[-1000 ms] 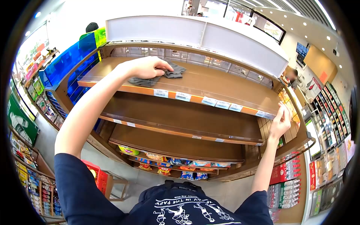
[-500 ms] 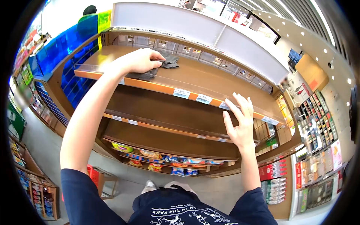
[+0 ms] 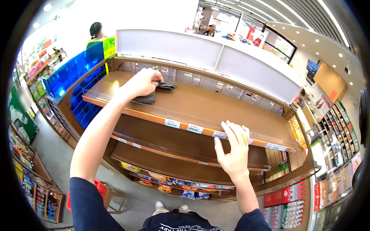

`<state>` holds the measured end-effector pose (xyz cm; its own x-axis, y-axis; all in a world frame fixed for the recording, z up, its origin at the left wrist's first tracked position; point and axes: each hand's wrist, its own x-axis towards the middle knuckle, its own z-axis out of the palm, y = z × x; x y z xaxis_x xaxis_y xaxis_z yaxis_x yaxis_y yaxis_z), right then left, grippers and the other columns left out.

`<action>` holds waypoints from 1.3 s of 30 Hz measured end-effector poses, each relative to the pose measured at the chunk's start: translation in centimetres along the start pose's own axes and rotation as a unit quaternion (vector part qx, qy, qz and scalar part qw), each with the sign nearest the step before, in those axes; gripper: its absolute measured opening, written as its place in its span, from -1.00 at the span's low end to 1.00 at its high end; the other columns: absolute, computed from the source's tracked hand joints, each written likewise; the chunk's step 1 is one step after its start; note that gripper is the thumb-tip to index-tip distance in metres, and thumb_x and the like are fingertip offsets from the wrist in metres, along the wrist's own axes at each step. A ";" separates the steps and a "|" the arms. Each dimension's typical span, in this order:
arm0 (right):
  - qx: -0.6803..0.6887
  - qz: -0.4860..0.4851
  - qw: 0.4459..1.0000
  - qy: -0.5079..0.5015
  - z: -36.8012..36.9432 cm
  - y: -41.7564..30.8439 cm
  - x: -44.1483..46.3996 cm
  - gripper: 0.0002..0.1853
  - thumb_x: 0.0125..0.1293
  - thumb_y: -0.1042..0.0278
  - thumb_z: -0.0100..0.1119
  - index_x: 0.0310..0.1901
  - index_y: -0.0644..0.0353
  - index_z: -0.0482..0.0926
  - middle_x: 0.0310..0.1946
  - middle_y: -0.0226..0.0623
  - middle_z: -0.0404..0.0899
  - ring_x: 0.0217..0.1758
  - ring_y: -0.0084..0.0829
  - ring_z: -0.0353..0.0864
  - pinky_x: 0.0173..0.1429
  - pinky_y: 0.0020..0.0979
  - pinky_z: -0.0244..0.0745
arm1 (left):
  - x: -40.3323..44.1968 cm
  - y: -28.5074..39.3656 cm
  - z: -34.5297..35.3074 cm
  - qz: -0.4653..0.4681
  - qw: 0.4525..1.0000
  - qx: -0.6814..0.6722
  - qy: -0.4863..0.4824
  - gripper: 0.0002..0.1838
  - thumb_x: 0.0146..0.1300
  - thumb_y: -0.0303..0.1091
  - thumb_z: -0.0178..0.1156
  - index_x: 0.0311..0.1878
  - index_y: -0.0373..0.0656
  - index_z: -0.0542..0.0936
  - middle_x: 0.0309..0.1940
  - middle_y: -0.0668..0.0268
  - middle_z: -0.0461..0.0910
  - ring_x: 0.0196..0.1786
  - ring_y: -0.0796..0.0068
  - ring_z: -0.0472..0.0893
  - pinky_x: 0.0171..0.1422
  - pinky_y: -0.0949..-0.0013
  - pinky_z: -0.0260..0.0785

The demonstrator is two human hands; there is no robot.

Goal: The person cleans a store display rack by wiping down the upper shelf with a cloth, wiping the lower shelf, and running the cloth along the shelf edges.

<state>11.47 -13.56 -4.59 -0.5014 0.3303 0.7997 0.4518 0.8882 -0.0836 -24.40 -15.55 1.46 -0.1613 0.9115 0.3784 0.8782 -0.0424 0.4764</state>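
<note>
My left hand (image 3: pixel 145 82) is closed on a dark grey cloth (image 3: pixel 167 85) near the left end of the top shelf (image 3: pixel 216 104). Part of the cloth spreads flat on the brown surface below my wrist, and another part shows past the fingertips. My right hand (image 3: pixel 234 154) is open at the shelf's front edge, its fingers stretched upward over the orange strip with price labels (image 3: pixel 195 128). Whether those fingers touch the edge, I cannot tell.
Lower brown shelves (image 3: pixel 165 158) sit beneath, with bagged snacks (image 3: pixel 165 188) at the bottom. Blue translucent panels (image 3: pixel 79 65) stand left, a red basket (image 3: pixel 101 189) is on the floor side, and stacked goods (image 3: pixel 293 204) lie right. A person (image 3: pixel 96 30) is beyond the panels.
The camera has tilted up, so the shelves sit lower in view. My left hand keeps its hold on the cloth; my right hand stays open by the front edge.
</note>
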 end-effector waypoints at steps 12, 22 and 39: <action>0.093 0.035 0.995 -0.005 -0.7 0.3 0.3 -0.51 0.09 0.41 0.36 0.10 0.26 0.54 0.05 -0.13 0.51 0.16 -0.13 0.44 0.35 0.01 0.20 | -11.9 5.7 -7.2 0.026 0.794 -0.007 0.607 -0.74 0.45 -0.49 0.03 0.11 -0.33 0.58 -0.07 0.24 0.65 -0.12 0.55 0.62 0.01 0.49 0.48; 0.107 0.129 0.985 0.039 -0.7 -1.5 1.6 -0.79 0.15 0.52 0.29 -0.15 0.31 0.63 -0.19 -0.16 0.63 -0.03 -0.15 0.52 0.21 -0.22 0.32 | -22.4 -5.5 -1.0 -0.159 0.765 -0.302 0.546 -0.85 0.37 -0.46 0.06 -0.21 -0.27 0.61 -0.23 0.36 0.58 -0.15 0.62 0.48 0.06 0.49 0.32; 0.121 -0.026 0.988 -0.095 8.9 -20.5 12.9 -0.63 0.25 0.28 0.30 0.05 0.24 0.59 0.01 0.05 0.61 0.19 -0.01 0.55 0.41 -0.09 0.28 | -20.1 -8.7 -0.1 -0.014 0.779 -0.188 0.598 -0.62 0.04 -0.67 0.36 -0.03 -0.27 0.55 -0.02 0.08 0.60 0.01 0.20 0.62 0.13 0.29 0.48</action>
<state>-10.82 -24.72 2.16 -0.6600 0.3152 0.6819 0.2429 0.9485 -0.2034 -28.87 -33.58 -10.27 -0.6801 -0.1100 0.7248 0.7088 -0.3510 0.6119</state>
